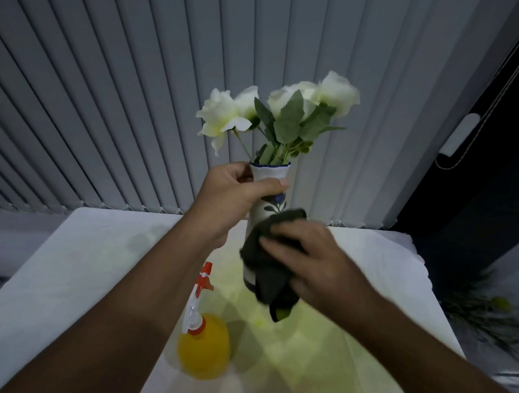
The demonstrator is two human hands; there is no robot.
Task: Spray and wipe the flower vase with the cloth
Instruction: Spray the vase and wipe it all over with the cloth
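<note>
- The vase (pixel 273 203), holding white flowers (pixel 223 112), is upright over the desk (pixel 73 263), with its base hidden.
- The left hand's (pixel 229 195) fingers (pixel 270 186) grasp its neck.
- The right hand's (pixel 317 263) fingers hold the dark cloth (pixel 267 276) against its lower body.
- A yellow spray bottle (pixel 203 344) stands on the desk beside the left forearm.

Our left grip (pixel 232 195) holds the vase (pixel 274 204) by its neck. Our right grip (pixel 317 263) holds the cloth (pixel 268 282) against it.
</note>
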